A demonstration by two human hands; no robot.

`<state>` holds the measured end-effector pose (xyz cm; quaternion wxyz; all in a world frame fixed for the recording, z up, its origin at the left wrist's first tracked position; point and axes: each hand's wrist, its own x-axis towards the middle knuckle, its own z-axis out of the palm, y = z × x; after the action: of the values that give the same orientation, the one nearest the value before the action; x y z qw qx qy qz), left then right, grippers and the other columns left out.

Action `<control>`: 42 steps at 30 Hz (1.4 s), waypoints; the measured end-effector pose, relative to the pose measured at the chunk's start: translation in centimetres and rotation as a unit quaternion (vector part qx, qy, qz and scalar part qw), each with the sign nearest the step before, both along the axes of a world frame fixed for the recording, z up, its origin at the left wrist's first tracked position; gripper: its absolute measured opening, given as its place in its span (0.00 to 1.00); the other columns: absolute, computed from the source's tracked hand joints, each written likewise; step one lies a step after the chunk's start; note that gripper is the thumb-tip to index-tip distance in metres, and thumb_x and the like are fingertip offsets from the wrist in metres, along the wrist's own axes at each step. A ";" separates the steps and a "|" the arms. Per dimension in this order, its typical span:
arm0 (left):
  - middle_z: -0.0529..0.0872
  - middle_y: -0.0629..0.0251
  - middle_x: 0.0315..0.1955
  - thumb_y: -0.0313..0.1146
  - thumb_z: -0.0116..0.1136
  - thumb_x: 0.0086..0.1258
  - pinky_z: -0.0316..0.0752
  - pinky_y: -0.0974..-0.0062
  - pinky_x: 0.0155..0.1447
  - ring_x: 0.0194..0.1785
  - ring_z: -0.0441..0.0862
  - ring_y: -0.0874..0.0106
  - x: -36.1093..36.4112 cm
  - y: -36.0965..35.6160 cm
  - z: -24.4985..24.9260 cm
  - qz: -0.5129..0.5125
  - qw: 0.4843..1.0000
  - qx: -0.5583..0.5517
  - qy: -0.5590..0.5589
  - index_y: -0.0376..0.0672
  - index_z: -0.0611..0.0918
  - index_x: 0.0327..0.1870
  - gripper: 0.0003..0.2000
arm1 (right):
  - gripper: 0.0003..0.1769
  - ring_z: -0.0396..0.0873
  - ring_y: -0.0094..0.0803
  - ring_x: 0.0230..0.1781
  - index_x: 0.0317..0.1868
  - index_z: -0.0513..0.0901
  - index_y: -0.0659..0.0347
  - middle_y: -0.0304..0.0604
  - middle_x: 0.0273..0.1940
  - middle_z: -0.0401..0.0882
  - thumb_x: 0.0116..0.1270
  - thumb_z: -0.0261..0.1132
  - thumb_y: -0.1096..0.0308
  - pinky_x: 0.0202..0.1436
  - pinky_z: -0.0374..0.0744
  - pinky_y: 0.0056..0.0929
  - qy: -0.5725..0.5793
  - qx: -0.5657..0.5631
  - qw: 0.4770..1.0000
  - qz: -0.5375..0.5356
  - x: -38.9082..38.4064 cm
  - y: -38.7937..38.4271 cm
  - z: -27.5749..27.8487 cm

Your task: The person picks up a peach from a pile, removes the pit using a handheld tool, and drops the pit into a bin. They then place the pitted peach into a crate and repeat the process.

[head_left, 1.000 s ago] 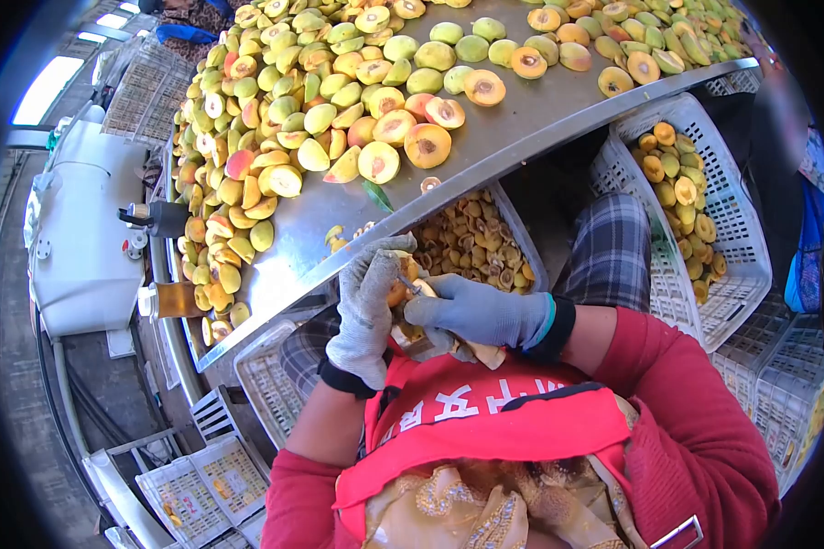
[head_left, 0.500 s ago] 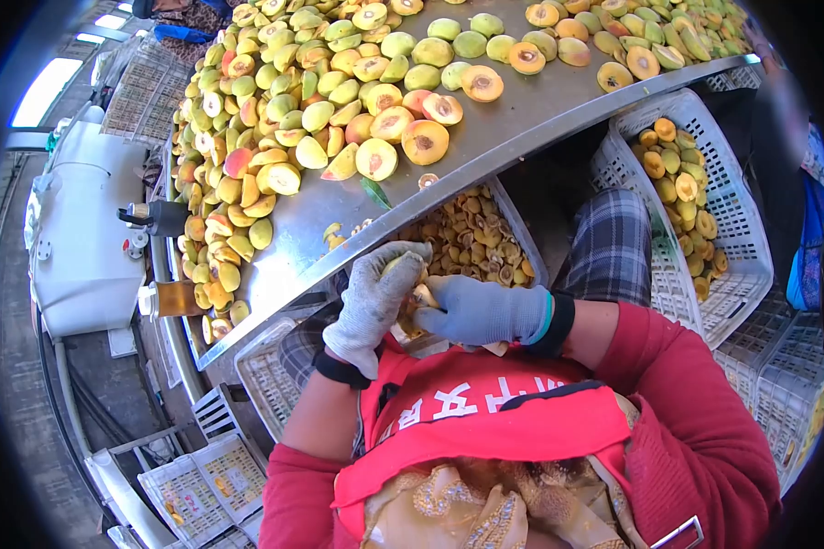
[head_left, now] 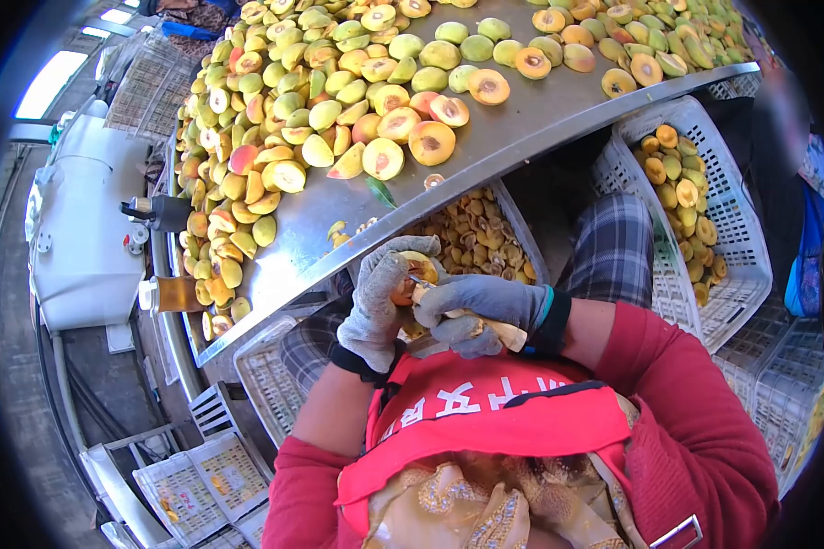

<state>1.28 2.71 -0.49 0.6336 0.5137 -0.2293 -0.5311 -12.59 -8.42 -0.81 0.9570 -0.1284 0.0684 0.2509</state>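
My left hand (head_left: 375, 306), in a grey-white knit glove, is closed around a peach half (head_left: 422, 266) with its cut face turned up. My right hand (head_left: 485, 300), in a blue-grey glove, grips a wooden-handled pitting tool (head_left: 496, 332). The tool's small metal end meets the cut side of the fruit, though its exact shape is hard to make out. Both hands are close together in front of the red apron (head_left: 485, 416), just short of the table edge. Below and beyond them is a crate of pits and scraps (head_left: 476, 233).
Many halved peaches (head_left: 320, 114) are heaped on the metal table (head_left: 522, 123), whose raised edge (head_left: 558, 146) runs in front of me. A white crate (head_left: 737, 238) at right holds more halves. Stacked crates (head_left: 201, 485) stand at lower left. A jar of brown liquid (head_left: 172, 296) sits at the table's left side.
My left hand has turned, so the peach half's cut face now shows. My right hand has rotated, exposing the tool's wooden handle. The view has shifted slightly.
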 end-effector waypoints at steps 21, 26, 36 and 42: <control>0.81 0.59 0.37 0.54 0.48 0.68 0.78 0.70 0.49 0.44 0.81 0.67 -3.2 -0.8 1.0 0.112 0.989 -0.053 0.086 0.41 0.74 0.53 0.25 | 0.16 0.58 0.21 0.05 0.36 0.74 0.53 0.30 0.11 0.61 0.73 0.47 0.52 0.09 0.59 0.20 -0.112 0.180 0.977 -0.007 -0.3 1.0 -1.1; 0.82 0.56 0.34 0.57 0.47 0.68 0.78 0.69 0.45 0.41 0.81 0.65 -3.0 -1.3 1.8 0.208 0.972 -0.055 0.095 0.39 0.73 0.52 0.27 | 0.15 0.58 0.21 0.05 0.36 0.73 0.54 0.30 0.11 0.61 0.72 0.49 0.52 0.08 0.60 0.19 -0.171 0.188 0.966 -0.042 -0.8 0.6 -1.3; 0.80 0.64 0.29 0.63 0.40 0.69 0.67 0.83 0.21 0.22 0.73 0.79 4.5 9.1 5.4 0.294 0.945 0.009 -0.145 0.39 0.76 0.51 0.32 | 0.24 0.61 0.22 0.10 0.38 0.74 0.49 0.32 0.16 0.65 0.68 0.47 0.37 0.11 0.59 0.20 -0.074 0.164 0.973 -0.143 -0.3 -1.2 -3.6; 0.81 0.55 0.48 0.40 0.62 0.60 0.70 0.70 0.57 0.52 0.78 0.66 10.0 19.5 10.1 0.159 0.583 0.471 -0.642 0.36 0.76 0.55 0.24 | 0.28 0.62 0.24 0.13 0.35 0.73 0.50 0.34 0.22 0.69 0.68 0.43 0.34 0.12 0.60 0.25 0.000 0.124 0.982 -0.139 0.0 -0.7 -3.2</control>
<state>11.33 22.18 9.59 0.0644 0.9758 -0.2086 0.0130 -12.58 -9.16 -3.97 0.9911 0.0020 0.0537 0.1219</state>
